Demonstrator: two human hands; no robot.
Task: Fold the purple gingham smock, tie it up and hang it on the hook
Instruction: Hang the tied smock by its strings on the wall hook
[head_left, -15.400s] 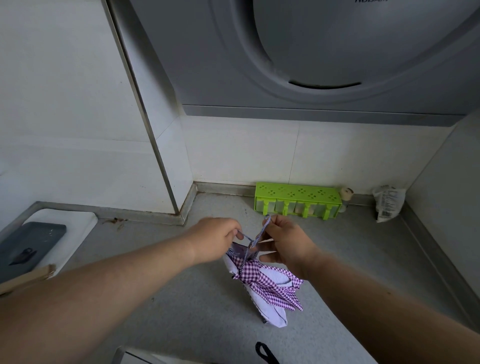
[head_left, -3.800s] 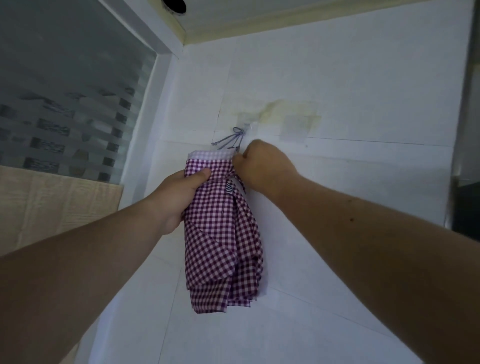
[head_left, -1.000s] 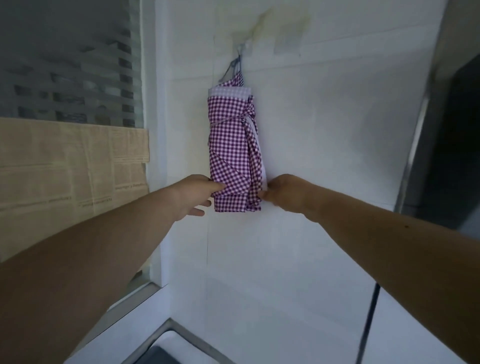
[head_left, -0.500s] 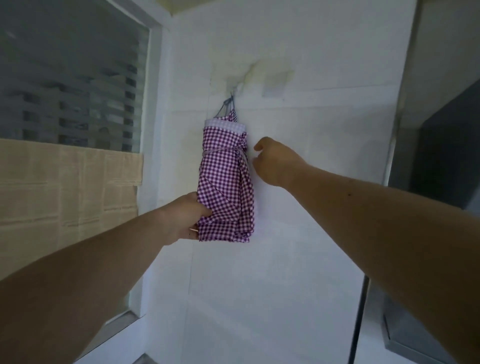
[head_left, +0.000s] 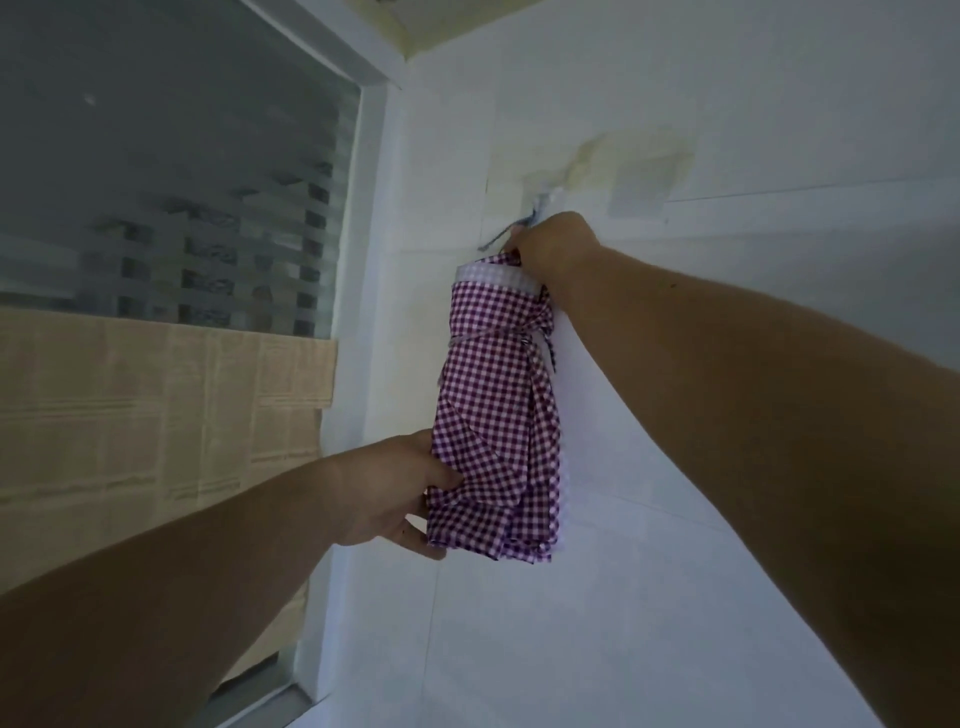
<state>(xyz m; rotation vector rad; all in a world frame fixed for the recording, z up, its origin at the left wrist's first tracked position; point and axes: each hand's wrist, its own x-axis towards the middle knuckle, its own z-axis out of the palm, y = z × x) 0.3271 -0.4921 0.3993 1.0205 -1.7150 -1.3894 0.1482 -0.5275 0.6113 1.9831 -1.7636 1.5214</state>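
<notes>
Head view is showing the smock (head_left: 498, 415), folded into a long bundle and tied round its upper part with a strip of its own cloth, hanging upright against the white tiled wall (head_left: 727, 104). Its thin cord (head_left: 506, 236) is going up toward the small hook (head_left: 545, 200) on the wall, just below a yellowish stain. The right hand (head_left: 553, 249) is staying at the top of the bundle, with fingers curled there by the cord and the pale top band; this grip is closed on the smock's top, though I cannot tell exactly which part the fingers are pinching. The left hand (head_left: 400, 493) is holding the lower left edge of the bundle, thumb lying on the front cloth and fingers going behind and under it. To the left, a window (head_left: 182, 208) is showing, with beige paper (head_left: 156, 415) covering its lower part.
</notes>
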